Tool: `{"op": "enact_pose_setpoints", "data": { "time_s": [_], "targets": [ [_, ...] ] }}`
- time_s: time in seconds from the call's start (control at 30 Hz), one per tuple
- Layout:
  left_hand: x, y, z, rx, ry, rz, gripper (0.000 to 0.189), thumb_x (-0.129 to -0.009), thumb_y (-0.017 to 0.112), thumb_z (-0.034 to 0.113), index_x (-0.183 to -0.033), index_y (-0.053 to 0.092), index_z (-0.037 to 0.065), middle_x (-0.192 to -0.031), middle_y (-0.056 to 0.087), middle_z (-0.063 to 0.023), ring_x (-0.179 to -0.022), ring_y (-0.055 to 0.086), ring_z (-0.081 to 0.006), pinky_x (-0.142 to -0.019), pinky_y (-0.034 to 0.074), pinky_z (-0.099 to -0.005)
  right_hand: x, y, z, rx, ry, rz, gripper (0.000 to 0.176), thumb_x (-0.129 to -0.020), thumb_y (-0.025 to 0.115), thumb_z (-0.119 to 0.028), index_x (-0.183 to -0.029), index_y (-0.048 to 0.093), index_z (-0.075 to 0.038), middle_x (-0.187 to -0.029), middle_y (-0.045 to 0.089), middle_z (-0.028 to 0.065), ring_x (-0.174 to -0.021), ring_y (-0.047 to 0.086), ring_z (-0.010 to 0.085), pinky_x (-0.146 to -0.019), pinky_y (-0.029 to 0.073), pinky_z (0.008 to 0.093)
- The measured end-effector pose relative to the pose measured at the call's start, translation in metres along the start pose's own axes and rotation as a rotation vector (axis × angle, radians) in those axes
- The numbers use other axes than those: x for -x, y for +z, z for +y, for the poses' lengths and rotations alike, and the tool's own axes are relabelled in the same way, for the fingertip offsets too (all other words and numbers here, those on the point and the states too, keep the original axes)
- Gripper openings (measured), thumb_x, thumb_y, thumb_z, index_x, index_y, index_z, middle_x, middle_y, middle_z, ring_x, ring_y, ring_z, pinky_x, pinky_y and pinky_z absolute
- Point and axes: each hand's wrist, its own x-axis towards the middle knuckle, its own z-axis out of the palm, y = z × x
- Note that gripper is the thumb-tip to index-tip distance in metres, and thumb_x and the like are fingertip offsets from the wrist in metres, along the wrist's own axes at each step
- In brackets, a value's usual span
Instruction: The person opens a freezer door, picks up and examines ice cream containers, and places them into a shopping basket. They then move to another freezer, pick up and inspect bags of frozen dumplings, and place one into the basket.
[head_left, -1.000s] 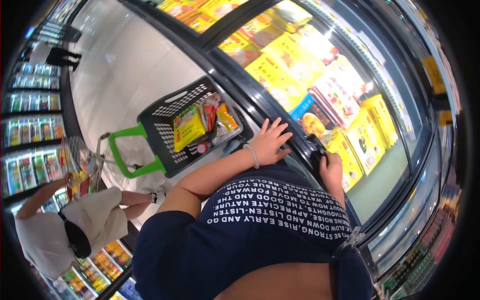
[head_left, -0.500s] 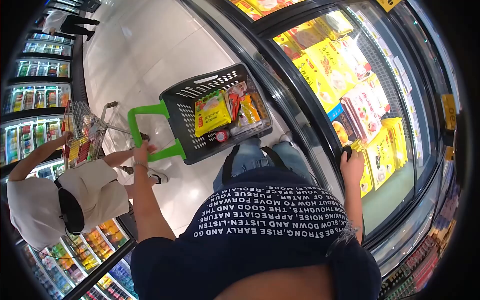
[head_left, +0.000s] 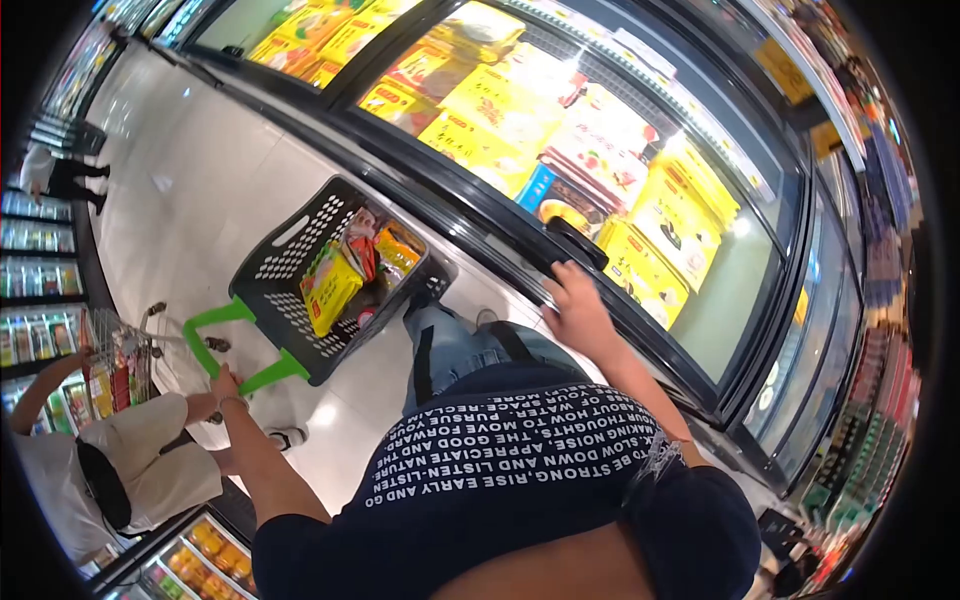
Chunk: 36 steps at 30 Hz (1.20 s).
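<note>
My left hand (head_left: 228,386) is wrapped round the green handle (head_left: 272,374) of a dark grey shopping basket (head_left: 283,262). Inside the basket lie a yellow food packet (head_left: 331,288), an orange packet (head_left: 399,248) and a few other packs. My right hand (head_left: 580,308) is held out at the edge of a lit chest freezer, its fingers apart and nothing in them. Just beyond its fingertips is the black grip (head_left: 577,242) on the freezer's sliding glass. Under the glass are yellow frozen-food bags (head_left: 686,212) and a white and red pack (head_left: 604,140).
A person in a light shirt and beige shorts (head_left: 150,440) stands to my left with a wire shopping cart (head_left: 118,355). Another person (head_left: 62,178) is farther down the aisle. Drink fridges line the left, and the freezer's dark frame (head_left: 470,215) runs along my right.
My right hand has come off the black grip, and its fingers have spread. The view has turned, so the basket and freezer appear farther left. My left hand stays on the basket handle.
</note>
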Motion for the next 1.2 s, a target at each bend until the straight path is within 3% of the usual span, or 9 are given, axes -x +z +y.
{"op": "enact_pose_setpoints", "data": {
  "time_s": [0.2, 0.4, 0.57, 0.67, 0.83, 0.93, 1.03, 1.13, 1.2],
  "targets": [
    [0.038, 0.024, -0.019, -0.006, -0.03, 0.073, 0.026, -0.078, 0.054, 0.022, -0.064, 0.045, 0.002, -0.051, 0.044, -0.0071, -0.041, 0.046, -0.0191, -0.043, 0.04, -0.0341, 0.05, 0.006, -0.013, -0.13, -0.045, -0.25, 0.034, -0.073, 0.061, -0.019, -0.103, 0.056, -0.004, -0.111, 0.053, 0.0179, -0.107, 0.049, 0.0341, -0.091, 0.039, 0.041],
    [0.041, 0.042, -0.057, 0.054, -0.123, 0.05, 0.022, -0.079, 0.052, 0.021, -0.067, 0.044, 0.005, -0.054, 0.042, -0.0042, -0.045, 0.046, -0.0181, -0.046, 0.041, -0.0331, 0.062, 0.031, -0.012, -0.17, -0.108, -0.176, 0.032, -0.072, 0.061, -0.017, -0.1, 0.057, -0.003, -0.099, 0.059, 0.0141, -0.095, 0.056, 0.028, -0.081, 0.045, 0.0361],
    [0.092, 0.058, -0.053, 0.329, -0.168, 0.047, 0.017, -0.076, 0.051, 0.014, -0.067, 0.045, 0.001, -0.059, 0.046, -0.0079, -0.047, 0.047, -0.0187, -0.045, 0.04, -0.0323, 0.059, 0.06, -0.06, -0.351, -0.006, -0.155, 0.025, -0.074, 0.058, -0.016, -0.096, 0.058, -0.004, -0.084, 0.059, 0.0179, -0.08, 0.058, 0.0334, -0.07, 0.047, 0.0384],
    [0.126, 0.063, -0.058, 0.464, -0.122, -0.037, 0.016, -0.075, 0.052, 0.012, -0.066, 0.044, 0.002, -0.058, 0.045, -0.0078, -0.05, 0.047, -0.0186, -0.049, 0.041, -0.0321, 0.046, 0.088, -0.112, -0.428, -0.029, -0.309, 0.024, -0.076, 0.055, -0.017, -0.096, 0.058, -0.005, -0.086, 0.06, 0.0177, -0.082, 0.058, 0.033, -0.073, 0.046, 0.0399],
    [0.162, 0.058, -0.064, 0.629, -0.112, -0.274, 0.025, -0.076, 0.054, 0.016, -0.091, 0.041, 0.0, -0.084, 0.05, -0.0112, -0.071, 0.05, -0.0178, -0.061, 0.042, -0.0295, -0.002, 0.148, -0.212, -0.439, -0.272, -0.619, 0.036, -0.079, 0.053, -0.022, -0.109, 0.053, -0.003, -0.101, 0.056, 0.0173, -0.095, 0.053, 0.0329, -0.084, 0.042, 0.0412],
    [0.183, 0.026, -0.068, 0.273, -0.059, -0.177, 0.042, -0.073, 0.056, 0.015, -0.107, 0.036, -0.001, -0.099, 0.047, -0.0131, -0.089, 0.047, -0.0205, -0.074, 0.041, -0.0335, -0.025, 0.19, -0.269, -0.38, -0.434, -0.625, 0.045, -0.077, 0.053, -0.021, -0.117, 0.046, -0.003, -0.108, 0.052, 0.0174, -0.1, 0.051, 0.032, -0.086, 0.04, 0.0417],
    [0.161, -0.016, -0.088, -0.18, 0.739, 0.142, 0.052, -0.067, 0.059, 0.013, -0.112, 0.037, -0.002, -0.103, 0.045, -0.0155, -0.098, 0.044, -0.0276, -0.086, 0.035, -0.0399, -0.028, 0.214, -0.318, -0.318, -0.523, -0.546, 0.045, -0.076, 0.055, -0.021, -0.116, 0.046, -0.003, -0.11, 0.049, 0.0187, -0.098, 0.053, 0.0304, -0.083, 0.041, 0.0435],
    [0.139, -0.05, -0.057, -0.448, 1.081, -0.306, 0.059, -0.061, 0.06, 0.012, -0.113, 0.038, -0.003, -0.108, 0.043, -0.0187, -0.103, 0.039, -0.0337, -0.092, 0.029, -0.043, -0.024, 0.238, -0.34, -0.172, -0.48, -0.479, 0.039, -0.074, 0.057, -0.022, -0.107, 0.049, -0.003, -0.098, 0.055, 0.0185, -0.085, 0.058, 0.03, -0.071, 0.045, 0.0447],
    [0.135, -0.047, -0.044, -0.612, 1.163, -0.423, 0.055, -0.06, 0.062, 0.015, -0.11, 0.045, 0.002, -0.104, 0.047, -0.0147, -0.102, 0.042, -0.0334, -0.092, 0.03, -0.0438, -0.034, 0.241, -0.33, -0.133, -0.392, -0.667, 0.033, -0.074, 0.056, -0.023, -0.1, 0.049, -0.004, -0.086, 0.058, 0.0162, -0.074, 0.06, 0.0308, -0.061, 0.045, 0.0447]
  ]
}}
